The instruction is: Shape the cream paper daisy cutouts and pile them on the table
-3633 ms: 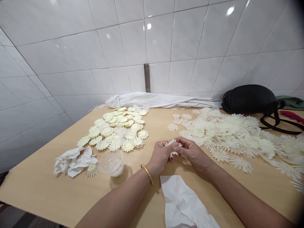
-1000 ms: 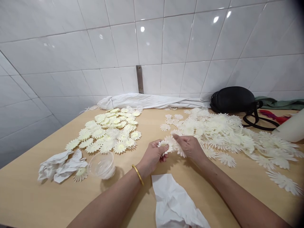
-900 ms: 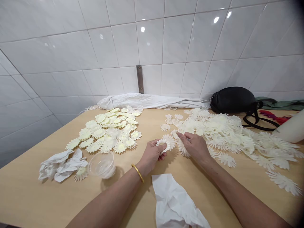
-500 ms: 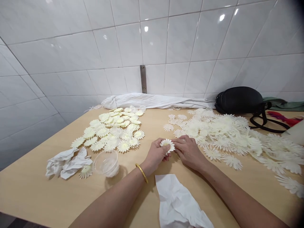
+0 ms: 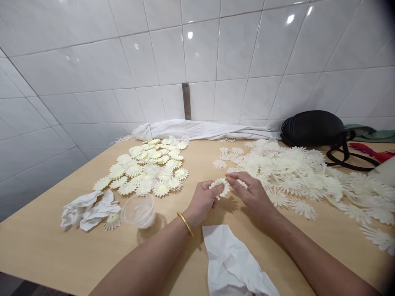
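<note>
My left hand (image 5: 202,201), with a gold bangle (image 5: 185,224) at the wrist, pinches a cream artificial flower (image 5: 222,187), thumb on its middle. At the flower's right edge, the thumb and forefinger of my right hand (image 5: 251,191) close on a petal; the exact contact is small to see. To the left lies a heap of yellowish flowers (image 5: 148,164). A larger pile of paler flowers (image 5: 286,170) spreads on the right. Below my hands is a creased white paper (image 5: 231,259). A clear plastic cup (image 5: 138,211) stands left of my left forearm.
Crumpled white tissue (image 5: 88,209) and a single flower (image 5: 112,221) lie at the left of the wooden table (image 5: 40,242). Along the tiled wall runs a rolled white cloth (image 5: 197,130). A black bag (image 5: 311,128) with a strap sits at the back right, near red feather-like pieces (image 5: 370,152).
My right hand has lifted slightly off the table and its fingers have come to the flower's upper right edge. The flower has tilted and shifted a little right in my left hand.
</note>
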`<state>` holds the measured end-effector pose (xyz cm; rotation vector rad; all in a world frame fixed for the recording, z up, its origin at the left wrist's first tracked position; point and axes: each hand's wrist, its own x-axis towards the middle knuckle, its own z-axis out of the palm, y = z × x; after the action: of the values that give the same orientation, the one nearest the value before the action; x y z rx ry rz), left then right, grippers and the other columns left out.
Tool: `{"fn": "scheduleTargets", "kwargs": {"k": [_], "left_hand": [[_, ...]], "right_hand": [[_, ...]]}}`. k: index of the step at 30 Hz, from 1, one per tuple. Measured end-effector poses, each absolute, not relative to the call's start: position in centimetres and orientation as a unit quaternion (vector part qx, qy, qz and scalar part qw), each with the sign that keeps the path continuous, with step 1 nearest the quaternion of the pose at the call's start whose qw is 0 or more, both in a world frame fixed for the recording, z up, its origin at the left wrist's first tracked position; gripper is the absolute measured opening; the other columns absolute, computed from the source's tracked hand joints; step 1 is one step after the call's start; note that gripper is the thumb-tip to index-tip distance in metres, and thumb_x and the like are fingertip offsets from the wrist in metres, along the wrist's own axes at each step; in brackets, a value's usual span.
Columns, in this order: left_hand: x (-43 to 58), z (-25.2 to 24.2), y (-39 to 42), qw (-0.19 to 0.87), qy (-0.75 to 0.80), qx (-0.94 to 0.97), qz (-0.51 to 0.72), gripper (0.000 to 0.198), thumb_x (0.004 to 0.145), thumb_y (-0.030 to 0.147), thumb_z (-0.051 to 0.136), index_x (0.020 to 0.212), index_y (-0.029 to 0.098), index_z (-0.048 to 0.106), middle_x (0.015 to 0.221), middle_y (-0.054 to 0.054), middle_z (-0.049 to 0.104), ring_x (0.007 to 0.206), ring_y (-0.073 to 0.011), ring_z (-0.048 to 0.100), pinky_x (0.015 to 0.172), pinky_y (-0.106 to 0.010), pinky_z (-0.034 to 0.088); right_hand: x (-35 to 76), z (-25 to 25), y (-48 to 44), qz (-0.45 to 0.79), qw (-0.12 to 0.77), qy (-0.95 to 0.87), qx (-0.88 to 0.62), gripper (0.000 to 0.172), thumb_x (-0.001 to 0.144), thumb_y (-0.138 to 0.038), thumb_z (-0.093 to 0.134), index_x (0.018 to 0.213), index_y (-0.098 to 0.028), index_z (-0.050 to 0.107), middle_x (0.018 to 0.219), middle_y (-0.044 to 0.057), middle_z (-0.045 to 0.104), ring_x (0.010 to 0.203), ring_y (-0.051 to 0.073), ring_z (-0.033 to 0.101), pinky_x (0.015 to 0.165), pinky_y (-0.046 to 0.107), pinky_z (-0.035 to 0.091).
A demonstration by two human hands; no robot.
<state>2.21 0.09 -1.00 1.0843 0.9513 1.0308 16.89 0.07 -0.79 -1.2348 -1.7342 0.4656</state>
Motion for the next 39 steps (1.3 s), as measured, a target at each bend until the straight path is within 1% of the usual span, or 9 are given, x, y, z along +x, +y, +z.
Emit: {"fn": "scheduleTargets", "kwargs": {"k": [4, 11, 13, 16, 21, 27, 31, 35, 39], "left_hand": [[2.5, -1.2, -0.2, 0.620, 0.400, 0.511, 0.441, 0.040, 0.060, 0.052, 0.064, 0.057, 0.015, 0.049, 0.042, 0.007, 0.031, 0.036, -0.0030, 0.024, 0.036, -0.020, 0.019], [2.7, -0.9, 0.0, 0.669, 0.442, 0.444, 0.400, 0.060, 0.065, 0.075, 0.033, 0.055, 0.017, 0.045, 0.035, 0.004, 0.036, 0.031, -0.0080, 0.036, 0.038, -0.022, 0.028], [2.5, -0.8, 0.3, 0.683, 0.444, 0.424, 0.395, 0.063, 0.064, 0.077, 0.030, 0.057, 0.016, 0.047, 0.040, 0.001, 0.044, 0.035, -0.0102, 0.045, 0.039, -0.022, 0.030], [2.2, -0.9, 0.5, 0.670, 0.441, 0.424, 0.419, 0.053, 0.061, 0.068, 0.051, 0.057, 0.016, 0.046, 0.051, -0.001, 0.052, 0.043, -0.0109, 0.051, 0.042, -0.022, 0.033], [2.2, -1.2, 0.5, 0.658, 0.425, 0.430, 0.449, 0.031, 0.058, 0.037, 0.069, 0.069, 0.017, 0.048, 0.048, 0.004, 0.049, 0.039, -0.0080, 0.046, 0.041, -0.020, 0.031], [2.4, -1.2, 0.1, 0.640, 0.425, 0.445, 0.460, 0.023, 0.059, 0.026, 0.067, 0.071, 0.017, 0.050, 0.043, 0.005, 0.047, 0.039, -0.0069, 0.044, 0.041, -0.018, 0.031], [2.3, -1.2, 0.3, 0.663, 0.406, 0.420, 0.468, 0.030, 0.060, 0.033, 0.069, 0.076, 0.016, 0.052, 0.050, 0.003, 0.051, 0.042, -0.0079, 0.048, 0.043, -0.018, 0.036], [2.0, -1.1, 1.1, 0.758, 0.355, 0.323, 0.442, 0.044, 0.073, 0.055, 0.049, 0.077, 0.012, 0.055, 0.061, -0.004, 0.056, 0.050, -0.0108, 0.053, 0.046, -0.022, 0.044], [1.8, -1.1, 1.3, 0.783, 0.335, 0.318, 0.416, 0.047, 0.074, 0.057, 0.047, 0.076, 0.011, 0.057, 0.063, -0.006, 0.057, 0.052, -0.0115, 0.054, 0.046, -0.022, 0.045]], "right_hand": [[16.2, -1.0, -0.2, 0.452, 0.428, -0.649, -0.437, 0.032, 0.072, -0.046, 0.057, 0.083, -0.017, 0.059, 0.068, 0.001, 0.058, 0.059, 0.013, 0.050, 0.054, 0.026, 0.038], [15.8, -0.9, -0.4, 0.579, 0.474, -0.550, -0.372, 0.024, 0.072, -0.040, 0.060, 0.069, -0.018, 0.051, 0.060, -0.003, 0.050, 0.053, 0.011, 0.046, 0.054, 0.027, 0.038], [16.1, -1.1, -0.2, 0.568, 0.487, -0.539, -0.385, 0.024, 0.071, -0.039, 0.060, 0.067, -0.019, 0.048, 0.059, -0.004, 0.048, 0.053, 0.010, 0.043, 0.054, 0.025, 0.036], [16.5, -1.3, 0.1, 0.532, 0.493, -0.541, -0.426, 0.028, 0.070, -0.037, 0.062, 0.062, -0.019, 0.043, 0.056, -0.006, 0.042, 0.051, 0.008, 0.037, 0.051, 0.023, 0.030], [16.6, -0.9, -0.1, 0.527, 0.440, -0.588, -0.429, 0.028, 0.072, -0.037, 0.058, 0.060, -0.018, 0.041, 0.053, -0.007, 0.038, 0.049, 0.008, 0.032, 0.050, 0.023, 0.026], [16.3, -0.5, -0.4, 0.528, 0.432, -0.594, -0.426, 0.024, 0.073, -0.041, 0.057, 0.068, -0.018, 0.049, 0.055, -0.006, 0.045, 0.051, 0.009, 0.038, 0.052, 0.023, 0.030], [16.5, -1.4, 0.0, 0.528, 0.462, -0.568, -0.431, 0.028, 0.071, -0.041, 0.060, 0.064, -0.017, 0.049, 0.055, -0.005, 0.047, 0.051, 0.009, 0.039, 0.051, 0.023, 0.030], [17.0, -2.0, 0.8, 0.512, 0.517, -0.527, -0.439, 0.030, 0.070, -0.044, 0.061, 0.063, -0.017, 0.049, 0.057, -0.004, 0.047, 0.053, 0.008, 0.040, 0.051, 0.022, 0.031], [16.9, -1.7, 0.9, 0.494, 0.544, -0.512, -0.444, 0.033, 0.070, -0.045, 0.061, 0.058, -0.018, 0.046, 0.054, -0.005, 0.044, 0.050, 0.008, 0.039, 0.049, 0.022, 0.032]]}}
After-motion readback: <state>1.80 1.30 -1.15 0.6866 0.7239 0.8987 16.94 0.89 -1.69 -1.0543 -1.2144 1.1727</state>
